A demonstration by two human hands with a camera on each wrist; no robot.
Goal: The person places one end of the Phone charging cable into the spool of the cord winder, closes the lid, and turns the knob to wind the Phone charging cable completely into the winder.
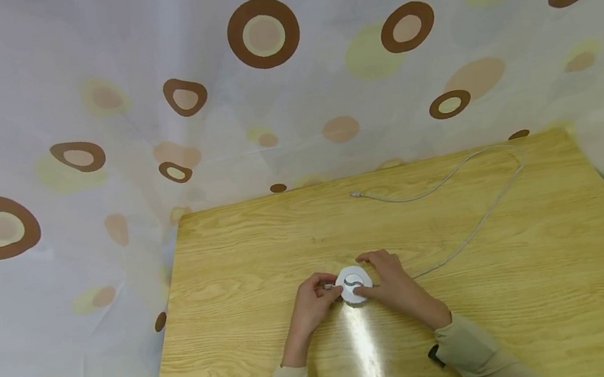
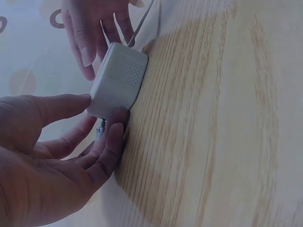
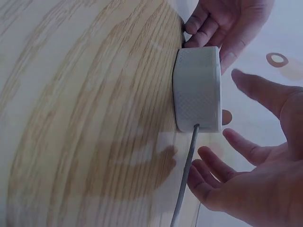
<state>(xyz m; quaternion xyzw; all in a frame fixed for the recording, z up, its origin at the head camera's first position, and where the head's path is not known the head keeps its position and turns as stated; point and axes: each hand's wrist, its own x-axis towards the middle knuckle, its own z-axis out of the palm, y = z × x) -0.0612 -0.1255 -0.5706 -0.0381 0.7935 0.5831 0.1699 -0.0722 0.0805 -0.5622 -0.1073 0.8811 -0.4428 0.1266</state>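
A white many-sided case [image 1: 349, 296] with a grey S-shaped mark on top sits on the wooden table [image 1: 218, 261]; its sides look dimpled in the left wrist view. My left hand [image 1: 310, 306] grips its left side, thumb at the top edge and fingers low on the side. Beside those fingers a small plug [image 2: 100, 130] sticks out of the case. My right hand [image 1: 395, 282] is at the other side, its fingers spread and loosely bent, apart from the case in the right wrist view. A thin grey cable [image 3: 185, 175] leaves the case on that side.
The cable runs right across the table, loops near the far right corner and ends in a plug [image 1: 356, 194] near the back edge. A pale curtain [image 1: 233, 127] with brown rings hangs behind the table and at both sides.
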